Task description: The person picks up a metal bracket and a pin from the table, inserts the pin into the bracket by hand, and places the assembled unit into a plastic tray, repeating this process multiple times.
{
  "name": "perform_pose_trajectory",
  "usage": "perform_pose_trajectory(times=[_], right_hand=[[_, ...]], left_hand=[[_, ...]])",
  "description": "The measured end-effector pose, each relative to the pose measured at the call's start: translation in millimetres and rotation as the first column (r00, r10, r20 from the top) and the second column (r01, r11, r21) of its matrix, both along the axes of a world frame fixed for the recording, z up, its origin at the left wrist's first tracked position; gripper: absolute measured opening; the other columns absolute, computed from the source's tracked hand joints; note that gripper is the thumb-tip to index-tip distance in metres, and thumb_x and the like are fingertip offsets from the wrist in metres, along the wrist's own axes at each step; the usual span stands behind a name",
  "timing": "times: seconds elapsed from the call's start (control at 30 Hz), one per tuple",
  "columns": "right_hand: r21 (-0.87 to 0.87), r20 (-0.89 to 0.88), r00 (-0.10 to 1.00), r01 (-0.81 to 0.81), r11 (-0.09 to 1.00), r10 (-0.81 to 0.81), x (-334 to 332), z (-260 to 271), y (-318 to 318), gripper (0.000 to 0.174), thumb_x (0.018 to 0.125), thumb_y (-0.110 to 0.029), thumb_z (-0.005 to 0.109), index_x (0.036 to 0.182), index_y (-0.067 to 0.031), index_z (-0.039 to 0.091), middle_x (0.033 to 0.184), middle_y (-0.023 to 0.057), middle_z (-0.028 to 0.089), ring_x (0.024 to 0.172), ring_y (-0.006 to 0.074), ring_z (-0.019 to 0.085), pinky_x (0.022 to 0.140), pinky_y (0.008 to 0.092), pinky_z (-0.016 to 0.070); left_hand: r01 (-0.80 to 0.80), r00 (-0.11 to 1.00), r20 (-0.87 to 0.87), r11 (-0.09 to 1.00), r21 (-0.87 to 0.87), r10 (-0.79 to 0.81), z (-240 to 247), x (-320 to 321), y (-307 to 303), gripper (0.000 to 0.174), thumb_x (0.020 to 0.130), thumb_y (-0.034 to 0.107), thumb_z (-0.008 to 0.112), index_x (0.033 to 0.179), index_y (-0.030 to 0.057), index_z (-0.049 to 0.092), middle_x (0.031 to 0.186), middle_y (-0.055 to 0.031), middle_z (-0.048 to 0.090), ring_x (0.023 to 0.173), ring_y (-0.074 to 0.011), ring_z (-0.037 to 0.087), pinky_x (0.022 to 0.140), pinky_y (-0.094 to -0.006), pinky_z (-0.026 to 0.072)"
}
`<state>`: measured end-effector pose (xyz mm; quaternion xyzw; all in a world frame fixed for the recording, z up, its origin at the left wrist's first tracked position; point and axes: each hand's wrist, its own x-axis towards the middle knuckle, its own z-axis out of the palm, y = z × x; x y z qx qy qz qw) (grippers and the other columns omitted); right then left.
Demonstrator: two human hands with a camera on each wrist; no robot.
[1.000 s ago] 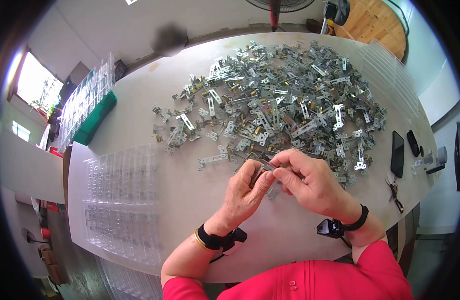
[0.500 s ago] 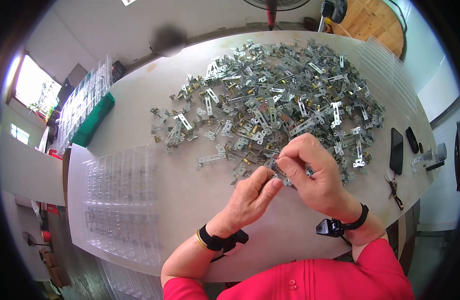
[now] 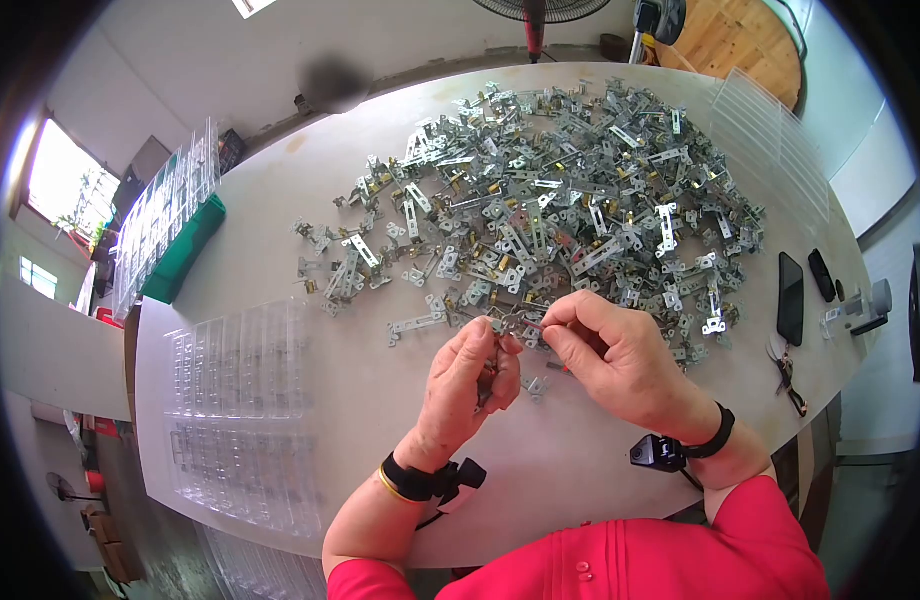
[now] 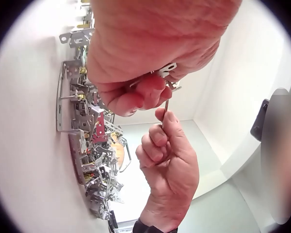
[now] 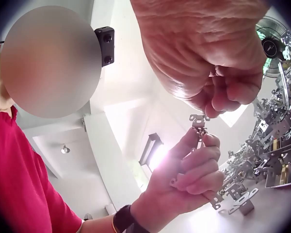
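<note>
A big pile of small metal brackets (image 3: 560,200) with brass bits covers the far half of the white table (image 3: 280,200). My left hand (image 3: 470,375) is at the pile's near edge, fingers curled round a few brackets (image 5: 199,121), one sticking up between thumb and fingertips. My right hand (image 3: 580,345) is just to its right and pinches a thin metal pin (image 4: 166,109) between thumb and forefinger. In the left wrist view the pin's tip points up at the bracket (image 4: 167,70) in my left hand. A loose bracket (image 3: 533,385) lies on the table between the hands.
Clear plastic blister trays (image 3: 240,400) lie flat at the near left. More trays are stacked on a green box (image 3: 185,245) at the far left and stand at the far right (image 3: 770,150). A dark phone (image 3: 790,298) and small items lie at the right edge.
The hands were pressed together over one part, then my right hand reached to the pile's edge. Now my left hand has turned upright and my right brings a pin towards it.
</note>
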<state>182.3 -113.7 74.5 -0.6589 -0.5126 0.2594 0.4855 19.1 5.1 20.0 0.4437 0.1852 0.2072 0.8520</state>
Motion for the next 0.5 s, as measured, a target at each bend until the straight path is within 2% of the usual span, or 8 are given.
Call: perform_pose_trajectory(times=[0.23,0.3,0.5], right_hand=[[0.02,0.07,0.997,0.007,1.0,-0.009,-0.1,0.1,0.1,0.006,0.096,-0.008,0.065,0.1,-0.0051,0.062,0.07,0.0105,0.062,0.058,0.0212,0.061,0.055,0.0336,0.0467],[0.025,0.079,0.997,0.008,1.0,-0.01,0.0,0.1,-0.2,0.005,0.096,-0.008,0.065,0.1,-0.005,0.062,0.07,0.0109,0.063,0.058,0.022,0.062,0.056,0.0339,0.0472],[0.029,0.121,0.993,-0.005,1.0,0.001,1.2,-0.4,0.0,0.006,0.097,-0.006,0.064,0.102,-0.0049,0.06,0.072,0.0123,0.064,0.062,0.0252,0.066,0.056,0.0354,0.0486]], left_hand=[[0.007,1.0,0.007,0.996,0.092,-0.007,-4.8,-0.3,-0.1,0.043,0.111,0.041,0.035,0.102,0.0037,0.054,0.059,-0.0032,0.047,0.047,-0.0119,0.039,0.049,-0.0275,0.0372],[-0.022,1.0,-0.015,0.965,0.261,0.027,-4.4,-0.5,-0.9,0.044,0.111,0.042,0.036,0.102,0.0037,0.054,0.059,-0.0025,0.047,0.048,-0.0103,0.039,0.048,-0.0257,0.0353],[0.006,0.998,-0.066,0.926,0.378,0.021,-1.3,-2.1,-3.5,0.043,0.11,0.043,0.04,0.105,0.0029,0.055,0.061,0.0,0.047,0.05,-0.0076,0.04,0.048,-0.0229,0.0311]])
